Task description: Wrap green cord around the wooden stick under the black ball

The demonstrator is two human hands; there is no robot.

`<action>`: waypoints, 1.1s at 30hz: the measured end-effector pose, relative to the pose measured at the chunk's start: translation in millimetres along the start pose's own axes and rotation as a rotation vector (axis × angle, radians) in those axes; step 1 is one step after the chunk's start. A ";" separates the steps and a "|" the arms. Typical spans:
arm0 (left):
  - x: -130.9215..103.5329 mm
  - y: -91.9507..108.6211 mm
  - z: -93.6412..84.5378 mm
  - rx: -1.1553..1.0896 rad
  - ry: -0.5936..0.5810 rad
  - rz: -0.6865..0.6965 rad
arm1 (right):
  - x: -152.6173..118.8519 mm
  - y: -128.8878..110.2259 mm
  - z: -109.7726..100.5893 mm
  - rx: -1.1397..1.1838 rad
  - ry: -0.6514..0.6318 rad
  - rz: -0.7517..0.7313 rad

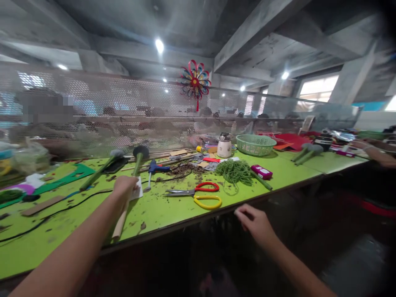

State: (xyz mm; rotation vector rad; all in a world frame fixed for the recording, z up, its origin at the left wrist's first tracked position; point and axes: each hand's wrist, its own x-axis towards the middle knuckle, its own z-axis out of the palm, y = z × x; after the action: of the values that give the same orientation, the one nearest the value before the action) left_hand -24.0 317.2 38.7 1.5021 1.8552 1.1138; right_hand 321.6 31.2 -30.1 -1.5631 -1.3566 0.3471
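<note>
My left hand [126,187] reaches over the green table, its fingers closed on a small white piece of paper [137,190]. Under that wrist a tan stick [120,225] points toward the table's front edge. My right hand [255,222] hangs in the air just before the edge, its fingers loosely bent and nothing visible in them. Between my hands lie scissors [193,192] with one red and one yellow handle. A blue-handled glue gun [157,168] rests beyond the paper. A tangle of green string [235,171] lies behind the scissors, beside a magenta box [261,171].
Green-stemmed pieces with grey heads [139,159] stand or lie about. A black cable [58,210] crosses the left side. Farther back are a white jar [224,146], a green basket [256,145] and a mesh partition [139,123]. Another person's arm [379,154] reaches in at right.
</note>
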 end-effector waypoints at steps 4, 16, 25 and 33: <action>-4.6 7.1 -13.3 0.261 -0.108 -0.090 | 63.0 -8.1 -6.2 -0.325 0.051 -0.087; -21.2 6.5 -28.6 0.411 -0.058 0.120 | 185.9 16.7 29.4 -0.673 -0.023 0.239; -82.2 43.0 -25.4 0.147 -0.003 0.441 | 199.0 23.5 20.2 -0.672 -0.032 0.312; -163.8 48.8 9.7 -0.140 -0.268 0.598 | 202.8 15.8 23.4 -0.451 0.042 0.348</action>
State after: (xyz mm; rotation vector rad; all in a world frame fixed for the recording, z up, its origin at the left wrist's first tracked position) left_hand 53.8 165.7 56.3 2.0690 1.1495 1.1862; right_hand 380.4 220.3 22.0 -2.1790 -1.1777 0.2231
